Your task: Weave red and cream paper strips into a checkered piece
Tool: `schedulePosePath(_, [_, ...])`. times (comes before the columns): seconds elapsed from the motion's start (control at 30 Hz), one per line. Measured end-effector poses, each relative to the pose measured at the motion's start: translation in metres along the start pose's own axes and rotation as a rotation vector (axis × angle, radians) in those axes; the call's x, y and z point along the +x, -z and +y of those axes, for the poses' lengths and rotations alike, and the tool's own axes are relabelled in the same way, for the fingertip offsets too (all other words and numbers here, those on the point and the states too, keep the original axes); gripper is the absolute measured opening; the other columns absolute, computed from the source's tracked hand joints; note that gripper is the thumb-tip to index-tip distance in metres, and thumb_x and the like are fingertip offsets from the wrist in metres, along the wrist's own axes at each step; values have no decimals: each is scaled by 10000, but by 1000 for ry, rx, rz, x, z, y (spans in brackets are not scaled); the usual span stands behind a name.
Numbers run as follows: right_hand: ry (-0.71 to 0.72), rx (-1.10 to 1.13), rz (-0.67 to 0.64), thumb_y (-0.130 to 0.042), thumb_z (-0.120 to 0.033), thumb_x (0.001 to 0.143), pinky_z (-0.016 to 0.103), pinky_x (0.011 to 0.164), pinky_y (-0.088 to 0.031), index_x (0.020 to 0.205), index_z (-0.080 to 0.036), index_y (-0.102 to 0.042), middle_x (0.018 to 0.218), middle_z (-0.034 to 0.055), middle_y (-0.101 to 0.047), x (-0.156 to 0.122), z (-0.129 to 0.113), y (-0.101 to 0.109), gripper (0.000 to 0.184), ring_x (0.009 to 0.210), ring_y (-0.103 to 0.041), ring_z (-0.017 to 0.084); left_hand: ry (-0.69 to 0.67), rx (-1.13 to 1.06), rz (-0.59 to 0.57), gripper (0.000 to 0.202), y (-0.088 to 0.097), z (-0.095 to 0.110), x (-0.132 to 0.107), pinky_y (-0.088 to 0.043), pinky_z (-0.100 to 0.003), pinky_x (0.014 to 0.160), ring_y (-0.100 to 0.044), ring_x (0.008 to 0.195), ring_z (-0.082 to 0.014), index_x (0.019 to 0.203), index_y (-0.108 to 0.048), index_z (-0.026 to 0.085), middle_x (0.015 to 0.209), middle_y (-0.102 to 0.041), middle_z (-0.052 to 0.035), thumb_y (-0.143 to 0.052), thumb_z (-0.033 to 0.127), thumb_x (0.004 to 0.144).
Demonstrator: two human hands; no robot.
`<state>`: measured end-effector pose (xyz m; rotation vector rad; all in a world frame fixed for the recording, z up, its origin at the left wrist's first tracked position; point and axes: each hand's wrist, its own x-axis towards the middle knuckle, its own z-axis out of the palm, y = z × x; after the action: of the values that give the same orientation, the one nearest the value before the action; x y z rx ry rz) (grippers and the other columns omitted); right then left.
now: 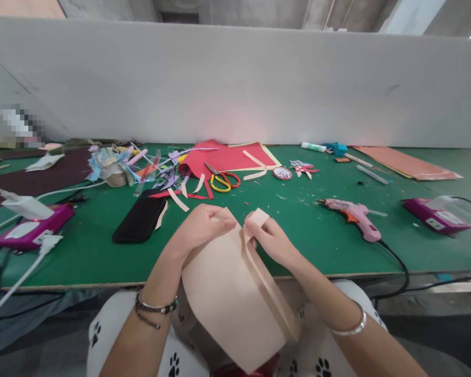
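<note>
My left hand (202, 226) pinches the top edge of a large beige paper sheet (223, 293) that hangs over the table's near edge toward my lap. My right hand (272, 238) pinches a narrow strip (272, 293) at the sheet's right side, partly separated from the sheet along a long slit. Both hands are closed on the paper, close together above the green table (322, 235).
Yellow-and-red scissors (223, 180) lie on red paper (227, 157) with several paper strips around. A black pouch (140, 219) sits at left, a pink glue gun (355, 214) at right with its cord, purple devices (33, 230) (435, 214) at both sides. A white wall stands behind.
</note>
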<state>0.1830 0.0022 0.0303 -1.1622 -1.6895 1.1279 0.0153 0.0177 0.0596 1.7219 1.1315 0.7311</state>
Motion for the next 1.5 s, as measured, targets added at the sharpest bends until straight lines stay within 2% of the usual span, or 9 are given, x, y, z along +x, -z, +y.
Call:
schedulePosePath(0.17, [70, -153, -112, -445, -321, 758, 208, 547, -349, 678, -163, -499, 643, -14, -535, -4, -7, -3, 185, 581, -460, 89, 38, 38, 68, 305, -3, -2, 1, -199, -191, 447, -248, 482, -70, 488, -353, 167, 512, -258, 65, -496, 368, 667])
schedulePosePath(0.3, [97, -207, -76, -401, -285, 767, 213, 557, -339, 749, -161, -531, 672, 0, -561, -8, -12, -5, 180, 600, -471, 100, 50, 102, 106, 261, -4, 0, -1, -174, -198, 440, -235, 506, -78, 515, -329, 174, 538, -240, 54, -429, 336, 694])
schedulePosePath(0.43, [77, -364, 22, -501, -354, 711, 209, 505, -285, 797, -170, -535, 610, -20, -518, -10, -11, -7, 205, 539, -424, 95, 69, 134, 116, 277, -7, 6, -4, -185, -196, 431, -256, 512, -81, 525, -350, 172, 547, -273, 50, -417, 365, 713])
schedulePosePath(0.53, [60, -274, 72, -431, -306, 734, 204, 473, -251, 577, -171, -440, 506, -44, -391, -8, -6, -5, 207, 486, -345, 73, 70, 153, 126, 272, -8, 10, -5, -193, -192, 430, -274, 510, -82, 528, -379, 172, 543, -287, 54, -452, 372, 696])
schedulePosePath(0.63, [24, -133, 114, -399, -315, 727, 206, 463, -255, 523, -174, -387, 495, -45, -352, -3, -2, 0, 248, 485, -328, 72, 82, 148, 128, 276, -4, 10, -3, -223, -189, 430, -316, 496, -85, 527, -395, 173, 527, -329, 56, -483, 386, 678])
schedulePosePath(0.8, [-56, 33, 228, -460, -374, 699, 230, 517, -345, 568, -162, -485, 524, -23, -486, 3, -1, 10, 251, 540, -448, 112, 113, 83, 81, 319, 14, 0, -3, -249, -184, 419, -367, 455, -81, 550, -472, 162, 496, -415, 54, -531, 458, 654])
schedulePosePath(1.03, [-74, 185, 382, -541, -416, 645, 262, 581, -402, 610, -153, -571, 578, 8, -597, 8, 0, 15, 267, 617, -536, 155, 147, -412, 214, 373, 22, -20, 3, -422, -238, 560, -535, 587, -140, 699, -576, 149, 622, -589, -15, -608, 495, 565])
schedulePosePath(1.2, [-77, 234, 457, -565, -415, 616, 262, 597, -411, 607, -155, -595, 591, 6, -614, 10, 2, 16, 262, 640, -554, 159, 203, -281, 175, 380, 5, -24, 1, -424, -260, 526, -537, 538, -163, 575, -571, 144, 510, -563, -27, -574, 522, 611])
schedulePosePath(1.5, [-153, 344, 405, -620, -426, 589, 257, 599, -387, 560, -144, -592, 525, -16, -565, 10, 6, 18, 284, 573, -515, 131, 114, -96, 381, 402, -7, -16, -6, -403, -235, 493, -534, 545, -171, 557, -570, 133, 489, -553, -17, -517, 518, 659])
